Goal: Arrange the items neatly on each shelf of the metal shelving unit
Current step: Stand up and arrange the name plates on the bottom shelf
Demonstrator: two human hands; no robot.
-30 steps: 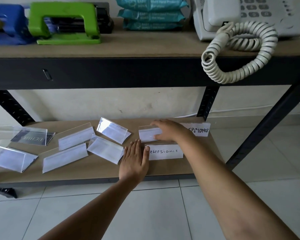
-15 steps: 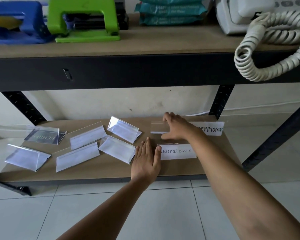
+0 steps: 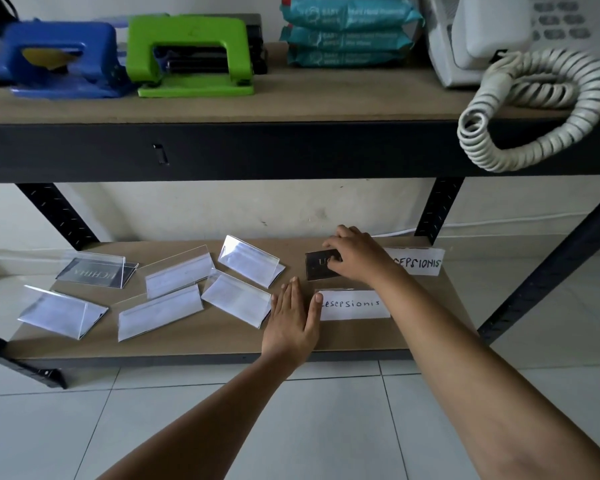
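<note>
On the lower shelf, the right hand is lying over a dark sign, fingers curled on its top edge and right part; whether they are actually pinching it, I cannot tell. The left hand is resting flat, fingers together, thumb spread and touching a "resepsionis" card. Left of those fingers, clear holders are lying scattered.

Both bare forearms reach forward and down from the lower edge of the view. The left hand lies flat, palm down, fingers straight and pressed together, thumb spread to the right. The right hand reaches farther, knuckles raised, fingers curled downward and pointing left.
</note>
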